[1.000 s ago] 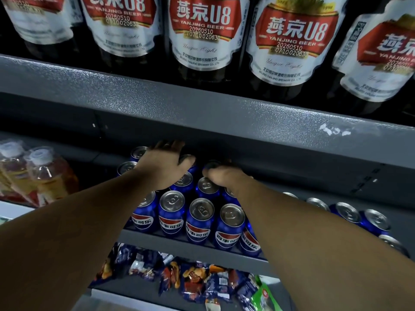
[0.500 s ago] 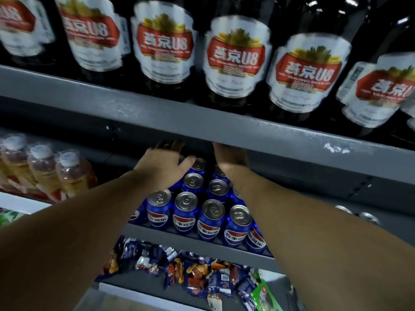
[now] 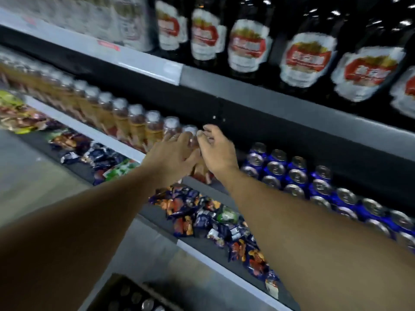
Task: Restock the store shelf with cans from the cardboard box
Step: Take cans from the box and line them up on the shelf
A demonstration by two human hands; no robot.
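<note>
**Cans left standing as both hands swing to the bottles**

Cans [image 3: 294,173], blue with silver tops, stand in tight rows on the middle shelf [image 3: 107,140], at the right of the frame. More silver tops show inside the cardboard box [image 3: 143,288] at the bottom edge, left of center.

Half a second ago the 2 hands were reaching deep among those cans, under the lip of the shelf above. Now both are off them and sit near the center of the frame, left of the can block. They are in front of the last of a long row of drink bottles [image 3: 139,126] with pale caps. The view has turned left too. The row of bottles now runs toward the upper left, and the box has come into sight.

The left hand [image 3: 173,153] has its fingers stretched forward and relaxed, close to that last bottle, and grips nothing. The right hand [image 3: 215,151] has its fingers bent, with the tips near the bottle's cap. Motion blur hides whether it pinches anything, so I cannot tell. The 2 hands are almost touching.

Dark beer bottles [image 3: 247,48] with red and white labels fill the top shelf at the upper right. Snack packets [image 3: 213,221] lie heaped on the shelf below the arms.
</note>
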